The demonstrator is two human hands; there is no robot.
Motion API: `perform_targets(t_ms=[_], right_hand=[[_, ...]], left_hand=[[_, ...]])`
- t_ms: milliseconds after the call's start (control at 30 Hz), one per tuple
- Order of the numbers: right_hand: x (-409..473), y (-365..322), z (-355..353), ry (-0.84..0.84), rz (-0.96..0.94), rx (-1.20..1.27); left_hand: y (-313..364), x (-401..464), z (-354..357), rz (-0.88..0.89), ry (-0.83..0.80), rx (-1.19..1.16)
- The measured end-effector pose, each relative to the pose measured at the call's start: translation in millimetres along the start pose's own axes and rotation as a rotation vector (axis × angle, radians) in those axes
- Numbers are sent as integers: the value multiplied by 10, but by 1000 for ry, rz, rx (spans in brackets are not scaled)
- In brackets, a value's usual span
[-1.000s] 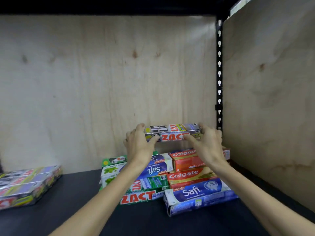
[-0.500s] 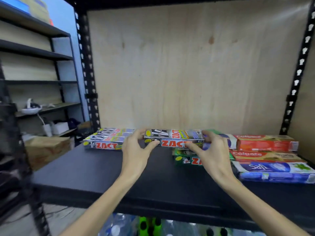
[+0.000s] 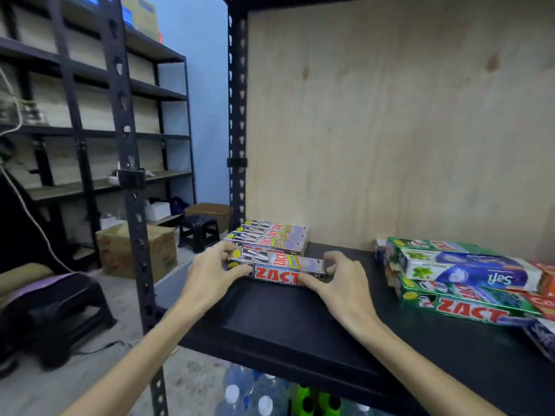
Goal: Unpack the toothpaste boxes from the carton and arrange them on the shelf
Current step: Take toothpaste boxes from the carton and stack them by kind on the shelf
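Both hands, the left hand [image 3: 210, 273] and right hand [image 3: 342, 283], pinched a grey box [image 3: 277, 267] near the shelf's [image 3: 285, 322] left edge, just before a grey pile [image 3: 270, 235], green boxes [image 3: 462, 295] well right.

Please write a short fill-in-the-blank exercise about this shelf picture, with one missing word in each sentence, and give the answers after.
1. The left hand and right hand hold one grey toothpaste box printed with the brand ____.
2. The held box is just in front of a row of ____ boxes of the same brand.
3. The back wall of the shelf is made of ____.
4. The blue and white box in the right-hand pile reads ____.

Answers: ZACT; grey; wood; Safi
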State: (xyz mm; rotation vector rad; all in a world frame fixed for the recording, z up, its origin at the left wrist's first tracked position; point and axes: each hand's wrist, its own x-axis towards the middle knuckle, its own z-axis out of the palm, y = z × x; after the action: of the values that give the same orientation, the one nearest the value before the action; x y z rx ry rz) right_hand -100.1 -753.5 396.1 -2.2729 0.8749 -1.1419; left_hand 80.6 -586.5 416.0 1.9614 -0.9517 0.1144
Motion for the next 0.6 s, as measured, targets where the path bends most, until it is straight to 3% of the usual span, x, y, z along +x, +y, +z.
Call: perform_targets(t_ms=[300, 600], right_hand=[[228, -180, 175, -106, -142, -20], [270, -151, 263, -117, -168, -41]], left_hand=[[-277, 419, -136, -58, -111, 76], [-342, 571, -84, -140, -167, -20]])
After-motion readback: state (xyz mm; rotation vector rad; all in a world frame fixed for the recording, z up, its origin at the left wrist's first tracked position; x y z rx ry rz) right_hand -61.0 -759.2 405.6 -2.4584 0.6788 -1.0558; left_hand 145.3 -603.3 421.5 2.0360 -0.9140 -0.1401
